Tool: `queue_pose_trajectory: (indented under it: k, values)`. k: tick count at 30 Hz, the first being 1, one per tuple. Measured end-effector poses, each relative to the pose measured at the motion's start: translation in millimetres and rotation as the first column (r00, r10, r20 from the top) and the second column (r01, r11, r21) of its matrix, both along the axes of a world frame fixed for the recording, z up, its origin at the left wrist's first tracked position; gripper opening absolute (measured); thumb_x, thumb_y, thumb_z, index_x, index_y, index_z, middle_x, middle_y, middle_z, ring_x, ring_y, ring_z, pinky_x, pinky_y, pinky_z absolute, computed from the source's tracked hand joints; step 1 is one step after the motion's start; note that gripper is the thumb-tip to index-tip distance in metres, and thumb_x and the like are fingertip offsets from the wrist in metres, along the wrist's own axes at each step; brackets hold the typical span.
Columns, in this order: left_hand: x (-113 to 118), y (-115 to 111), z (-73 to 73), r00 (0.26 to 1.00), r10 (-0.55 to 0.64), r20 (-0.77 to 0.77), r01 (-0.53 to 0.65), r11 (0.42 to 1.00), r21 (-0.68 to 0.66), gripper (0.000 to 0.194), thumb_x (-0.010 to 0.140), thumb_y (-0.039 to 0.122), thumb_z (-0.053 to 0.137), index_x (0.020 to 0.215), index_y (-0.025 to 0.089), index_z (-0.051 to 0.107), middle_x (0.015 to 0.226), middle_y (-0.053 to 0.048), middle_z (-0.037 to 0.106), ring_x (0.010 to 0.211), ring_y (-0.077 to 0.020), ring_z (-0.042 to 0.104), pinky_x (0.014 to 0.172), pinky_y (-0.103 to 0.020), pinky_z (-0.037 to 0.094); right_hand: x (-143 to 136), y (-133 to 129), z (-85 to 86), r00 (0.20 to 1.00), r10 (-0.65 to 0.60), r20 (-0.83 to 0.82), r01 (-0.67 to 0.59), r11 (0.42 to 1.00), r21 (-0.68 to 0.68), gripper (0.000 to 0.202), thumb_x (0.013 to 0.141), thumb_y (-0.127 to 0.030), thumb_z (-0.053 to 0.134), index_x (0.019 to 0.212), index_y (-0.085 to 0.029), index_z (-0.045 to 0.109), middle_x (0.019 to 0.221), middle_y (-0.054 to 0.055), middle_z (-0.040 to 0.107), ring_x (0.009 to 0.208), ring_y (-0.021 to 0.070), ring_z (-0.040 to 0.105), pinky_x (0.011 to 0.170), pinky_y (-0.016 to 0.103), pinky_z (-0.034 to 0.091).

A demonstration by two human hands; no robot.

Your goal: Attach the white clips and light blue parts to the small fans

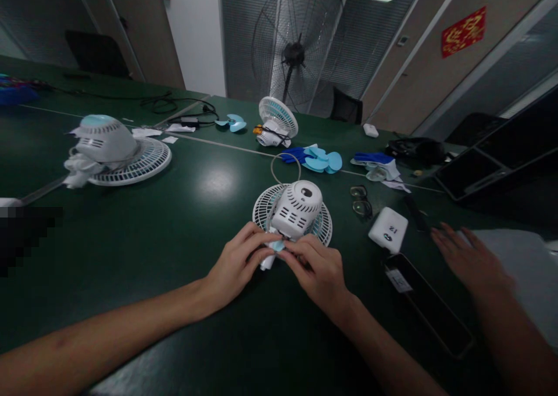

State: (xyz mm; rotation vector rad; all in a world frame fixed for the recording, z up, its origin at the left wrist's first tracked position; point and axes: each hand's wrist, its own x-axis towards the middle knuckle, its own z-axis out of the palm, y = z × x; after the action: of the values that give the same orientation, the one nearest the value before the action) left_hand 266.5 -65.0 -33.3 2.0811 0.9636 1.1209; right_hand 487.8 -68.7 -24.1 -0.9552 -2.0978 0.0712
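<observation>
A small white fan [299,210] lies grille-down on the dark green table in front of me, its motor housing on top and its cord looping behind. At its near end is a small light-blue piece [277,245] by a white stem [268,262]. My left hand [242,256] pinches this piece from the left, thumb and fingers closed. From the right, my right hand [316,268] grips the same piece between thumb and fingertips. Both hands meet at the fan's neck, just below the vented housing. The fingers partly hide where the piece joins the fan.
Another white fan [108,146] lies at left, and a third [276,122] at the back. Blue fan blades [322,160], glasses [361,201], a white box [389,229] and a black tray [427,303] lie around. A co-worker's hand [473,259] rests at right.
</observation>
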Motion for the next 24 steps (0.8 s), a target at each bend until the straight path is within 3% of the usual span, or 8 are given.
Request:
queue_pose_trajectory:
  k: [3, 6, 8, 10, 12, 14, 19, 24]
  values:
    - [0, 0, 0.7, 1.0, 0.0, -0.001, 0.001, 1.0, 0.009, 0.029, 0.108, 0.022, 0.055, 0.134, 0.028, 0.065, 0.114, -0.006, 0.061, 0.103, -0.0192, 0.062, 0.088, -0.034, 0.056, -11, -4, 4.4, 0.987, -0.057, -0.151, 0.034, 0.988, -0.152, 0.023, 0.102, -0.029, 0.065, 0.08, -0.02, 0.067, 0.069, -0.002, 0.061, 0.057, 0.011, 0.056, 0.052, 0.025, 0.043]
    - [-1, 0, 1.2, 1.0, -0.011, -0.007, 0.011, 1.0, 0.0, 0.029, 0.108, 0.022, 0.054, 0.133, 0.029, 0.066, 0.113, -0.006, 0.06, 0.103, -0.019, 0.062, 0.089, -0.034, 0.056, -14, -6, 8.0, 0.98, -0.079, -0.183, 0.042, 0.979, -0.198, 0.03, 0.102, -0.028, 0.064, 0.073, -0.02, 0.062, 0.066, -0.003, 0.056, 0.055, 0.0104, 0.053, 0.051, 0.025, 0.04]
    - [-1, 0, 1.3, 1.0, -0.015, -0.008, 0.015, 1.0, -0.004, 0.029, 0.108, 0.021, 0.054, 0.133, 0.029, 0.066, 0.114, -0.005, 0.06, 0.103, -0.0188, 0.062, 0.089, -0.034, 0.055, -11, -5, 8.4, 0.993, -0.058, -0.105, 0.043, 0.989, -0.138, 0.024, 0.103, -0.026, 0.062, 0.08, -0.02, 0.064, 0.069, -0.002, 0.06, 0.058, 0.011, 0.056, 0.052, 0.025, 0.041]
    - [-2, 0, 1.3, 1.0, -0.014, -0.002, 0.014, 1.0, -0.007, 0.03, 0.108, 0.021, 0.054, 0.134, 0.029, 0.065, 0.114, -0.005, 0.06, 0.104, -0.0186, 0.062, 0.09, -0.033, 0.055, -3, -3, 7.5, 0.999, -0.006, 0.031, 0.008, 0.999, -0.05, 0.011, 0.104, -0.025, 0.061, 0.098, -0.019, 0.068, 0.084, 0.002, 0.07, 0.067, 0.013, 0.064, 0.056, 0.026, 0.047]
    - [-2, 0, 1.4, 1.0, -0.015, 0.0, 0.015, 1.0, -0.016, 0.031, 0.108, 0.02, 0.054, 0.136, 0.03, 0.064, 0.115, -0.005, 0.059, 0.104, -0.0183, 0.062, 0.091, -0.033, 0.054, 7, 2, 6.1, 0.986, 0.053, 0.161, -0.059, 0.998, 0.03, 0.018, 0.104, -0.024, 0.061, 0.12, -0.018, 0.066, 0.104, 0.007, 0.075, 0.082, 0.0157, 0.072, 0.065, 0.027, 0.055]
    - [-2, 0, 1.3, 1.0, -0.018, 0.001, 0.018, 1.0, -0.019, 0.032, 0.108, 0.02, 0.054, 0.137, 0.03, 0.063, 0.116, -0.005, 0.059, 0.105, -0.0182, 0.061, 0.091, -0.033, 0.054, 15, 6, 5.0, 0.971, 0.074, 0.228, -0.098, 0.99, 0.096, 0.026, 0.105, -0.022, 0.061, 0.13, -0.019, 0.062, 0.113, 0.008, 0.076, 0.091, 0.0164, 0.075, 0.072, 0.028, 0.058]
    - [-1, 0, -0.3, 1.0, -0.012, -0.002, 0.012, 1.0, -0.019, 0.031, 0.108, 0.019, 0.054, 0.136, 0.03, 0.064, 0.115, -0.005, 0.059, 0.105, -0.0183, 0.061, 0.091, -0.033, 0.054, 20, 8, 5.2, 0.96, 0.086, 0.265, -0.138, 0.973, 0.186, 0.034, 0.104, -0.013, 0.061, 0.137, -0.02, 0.06, 0.118, 0.007, 0.077, 0.1, 0.0154, 0.075, 0.078, 0.027, 0.06]
    - [-1, 0, -2.6, 1.0, -0.017, 0.006, 0.017, 1.0, -0.02, 0.033, 0.108, 0.019, 0.054, 0.138, 0.03, 0.062, 0.116, -0.005, 0.058, 0.105, -0.0175, 0.06, 0.091, -0.032, 0.053, 10, 4, 5.7, 0.981, 0.046, 0.187, -0.08, 0.98, 0.18, 0.021, 0.103, -0.017, 0.066, 0.123, -0.018, 0.067, 0.105, 0.006, 0.078, 0.088, 0.0152, 0.075, 0.073, 0.028, 0.057]
